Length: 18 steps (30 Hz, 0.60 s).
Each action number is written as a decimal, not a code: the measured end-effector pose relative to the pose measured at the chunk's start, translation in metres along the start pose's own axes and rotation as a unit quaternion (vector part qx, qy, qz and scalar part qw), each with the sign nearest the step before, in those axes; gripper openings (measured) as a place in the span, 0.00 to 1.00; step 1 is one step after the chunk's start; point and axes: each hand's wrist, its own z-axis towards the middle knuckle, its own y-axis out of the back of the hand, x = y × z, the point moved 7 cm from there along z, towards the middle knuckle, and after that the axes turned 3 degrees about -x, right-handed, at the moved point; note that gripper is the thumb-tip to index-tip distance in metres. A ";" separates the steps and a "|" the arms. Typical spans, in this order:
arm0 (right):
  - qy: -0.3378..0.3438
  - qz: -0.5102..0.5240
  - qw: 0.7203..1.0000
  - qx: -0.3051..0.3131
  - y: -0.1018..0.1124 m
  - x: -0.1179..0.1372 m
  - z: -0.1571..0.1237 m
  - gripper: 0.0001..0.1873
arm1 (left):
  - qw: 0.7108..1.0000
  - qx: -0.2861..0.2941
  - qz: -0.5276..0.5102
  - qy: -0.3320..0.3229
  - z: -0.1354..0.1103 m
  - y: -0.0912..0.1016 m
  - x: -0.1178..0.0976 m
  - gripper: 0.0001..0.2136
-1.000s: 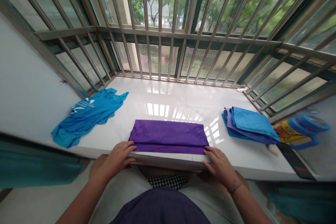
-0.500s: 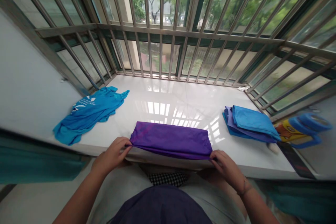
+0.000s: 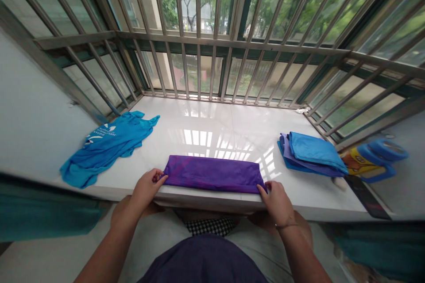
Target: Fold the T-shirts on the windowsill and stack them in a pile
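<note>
The folded purple cloth (image 3: 212, 174) lies flat and even along the near edge of the white marble sill (image 3: 206, 128). The left hand (image 3: 148, 189) and right hand (image 3: 275, 203) sit at its two ends, fingers (image 3: 158, 177) together on the near corners; whether they clamp it, I cannot tell.

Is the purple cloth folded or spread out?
Folded: the purple cloth lies as a narrow, straight-edged band, with the left hand and right hand at its ends.

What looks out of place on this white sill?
The blue T-shirt at the left of the sill stands out: it lies crumpled and bunched, unlike the neatly folded stack on the right and the smooth purple cloth at the front edge. No spill or damage shows.
</note>
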 end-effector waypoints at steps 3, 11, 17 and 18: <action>-0.002 -0.053 0.999 0.005 -0.009 0.002 -0.005 0.16 | 0.999 -0.030 -0.022 -0.002 0.000 0.000 0.003 0.18; -0.051 -0.107 0.993 0.027 -0.008 -0.044 0.018 0.20 | 1.000 0.002 -0.026 0.005 0.005 -0.018 -0.023 0.15; -0.165 -0.071 0.984 -0.001 0.037 -0.063 0.069 0.15 | 0.998 0.037 -0.009 -0.040 0.017 -0.050 -0.072 0.09; -0.168 -0.064 0.984 -0.018 0.046 -0.057 0.079 0.14 | 0.999 0.037 -0.005 -0.040 0.021 -0.054 -0.077 0.08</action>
